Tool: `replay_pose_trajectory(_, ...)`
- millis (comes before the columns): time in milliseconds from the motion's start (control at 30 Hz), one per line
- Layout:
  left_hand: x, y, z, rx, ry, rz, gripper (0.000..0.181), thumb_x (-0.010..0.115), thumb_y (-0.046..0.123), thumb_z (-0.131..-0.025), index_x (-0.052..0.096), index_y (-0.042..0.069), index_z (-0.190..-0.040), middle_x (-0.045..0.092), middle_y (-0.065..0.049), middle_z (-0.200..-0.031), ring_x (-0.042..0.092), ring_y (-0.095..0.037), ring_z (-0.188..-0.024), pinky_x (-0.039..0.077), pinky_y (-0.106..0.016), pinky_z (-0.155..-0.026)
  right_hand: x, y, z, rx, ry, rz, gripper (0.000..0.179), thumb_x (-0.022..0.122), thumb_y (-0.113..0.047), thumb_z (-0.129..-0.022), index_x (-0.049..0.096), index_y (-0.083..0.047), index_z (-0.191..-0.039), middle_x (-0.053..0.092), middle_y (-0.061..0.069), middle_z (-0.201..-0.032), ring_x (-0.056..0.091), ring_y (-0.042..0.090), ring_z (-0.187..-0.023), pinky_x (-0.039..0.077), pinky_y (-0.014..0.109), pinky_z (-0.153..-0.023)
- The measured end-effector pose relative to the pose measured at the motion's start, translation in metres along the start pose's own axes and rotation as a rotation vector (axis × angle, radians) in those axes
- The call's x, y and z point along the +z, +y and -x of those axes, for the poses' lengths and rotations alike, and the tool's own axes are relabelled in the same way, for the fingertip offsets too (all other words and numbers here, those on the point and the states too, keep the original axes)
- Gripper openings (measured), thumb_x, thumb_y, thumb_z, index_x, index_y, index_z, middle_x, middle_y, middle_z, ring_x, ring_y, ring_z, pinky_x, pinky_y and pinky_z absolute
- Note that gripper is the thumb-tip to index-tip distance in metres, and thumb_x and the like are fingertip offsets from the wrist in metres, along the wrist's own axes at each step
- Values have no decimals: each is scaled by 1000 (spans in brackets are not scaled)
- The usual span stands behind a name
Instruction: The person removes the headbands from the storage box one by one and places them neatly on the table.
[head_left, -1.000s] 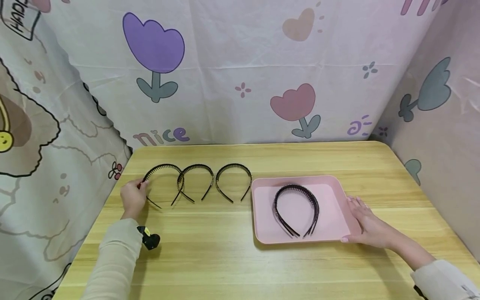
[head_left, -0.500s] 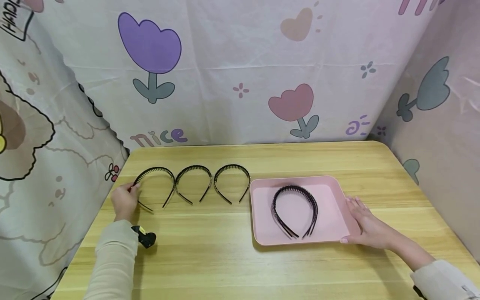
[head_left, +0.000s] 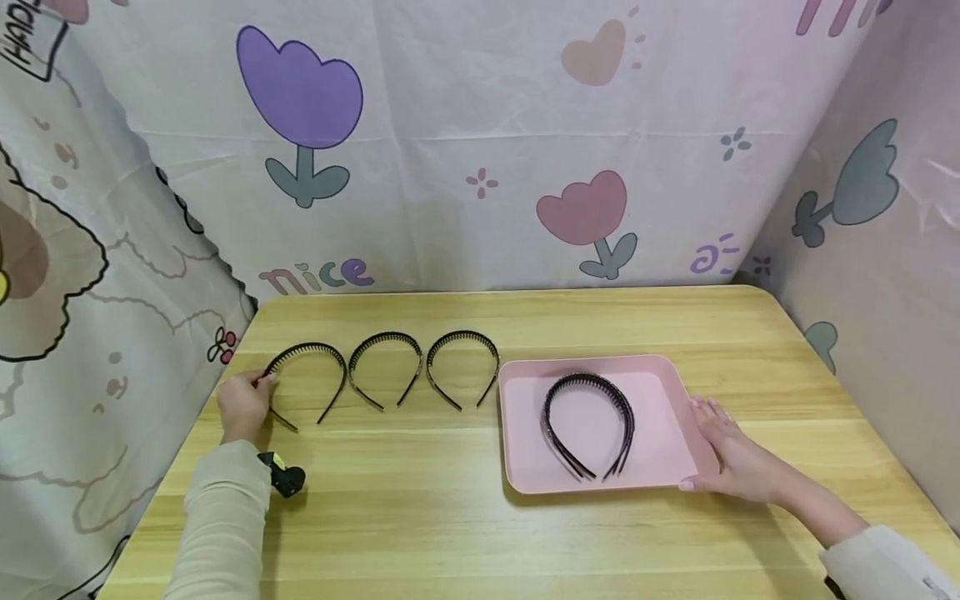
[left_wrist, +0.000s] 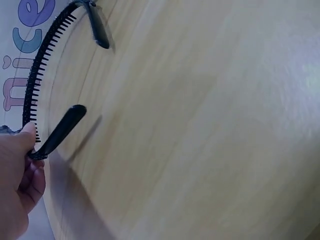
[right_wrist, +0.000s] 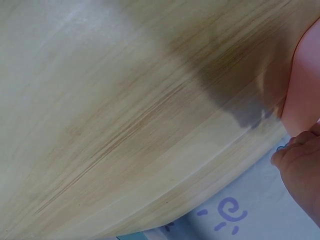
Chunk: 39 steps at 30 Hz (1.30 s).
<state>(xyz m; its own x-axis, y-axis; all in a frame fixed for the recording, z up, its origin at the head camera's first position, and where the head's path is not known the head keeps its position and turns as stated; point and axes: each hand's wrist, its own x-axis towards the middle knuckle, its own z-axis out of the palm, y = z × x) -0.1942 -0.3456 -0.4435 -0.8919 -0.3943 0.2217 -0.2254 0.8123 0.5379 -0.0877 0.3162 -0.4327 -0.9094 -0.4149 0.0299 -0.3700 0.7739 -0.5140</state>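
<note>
My left hand pinches the left side of a black toothed headband between thumb and fingers, at the left of the table in the head view. In the left wrist view this headband arches away from the hand, its smooth tips toward the camera. Two more black headbands, the middle one and the right one, lie in a row beside it. On the right, my right hand rests along the right side of a pink tray, thumb at its front corner. Several stacked black headbands lie in the tray.
The wooden table extends in front of the row and the tray. Behind it hangs a printed cloth, and more printed cloth covers both sides. A small black device is strapped at the left wrist.
My left hand has drawn its headband leftward and slightly toward me, out of its overlap with the middle headband. The right hand stays at the tray.
</note>
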Motion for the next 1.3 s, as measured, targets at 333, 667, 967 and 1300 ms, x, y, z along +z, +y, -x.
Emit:
replay_pose_trajectory(333, -1, -8, -2, -27, -26, -16, 28, 60, 8, -87, 62, -17, -101, 63, -33, -90, 58, -44, -79, 47, -46, -69, 0, -3, -1, 8, -9, -5, 111, 78, -38, -69, 13, 17, -140, 15, 43, -142, -1, 49, -138, -15, 5, -102)
replay_pose_trajectory(667, 0, -7, -3, -78, -62, 11, 31, 55, 5, -88, 58, -19, -107, 60, -36, -100, 56, -48, -92, 46, -53, -83, 0, -2, 0, -3, 3, -1, 111, 79, -37, -68, 14, 17, -140, 17, 43, -142, -1, 49, -138, -15, 5, -103)
replay_pose_trajectory(967, 0, -2, 0, -96, -56, 30, 32, 52, 5, -89, 57, -20, -108, 59, -37, -102, 56, -49, -93, 45, -53, -84, -1, -3, 0, 30, -17, -23, 111, 78, -37, -69, 13, 16, -141, 14, 42, -143, 0, 51, -137, -16, 10, -106)
replay_pose_trajectory(1300, -4, 2, -3, -92, -22, 66, 37, 46, 10, -90, 56, -17, -115, 58, -36, -109, 56, -46, -98, 46, -53, -84, -1, -2, 0, 14, -5, -15, 110, 79, -37, -69, 14, 17, -140, 16, 42, -143, 0, 51, -138, -16, 14, -109)
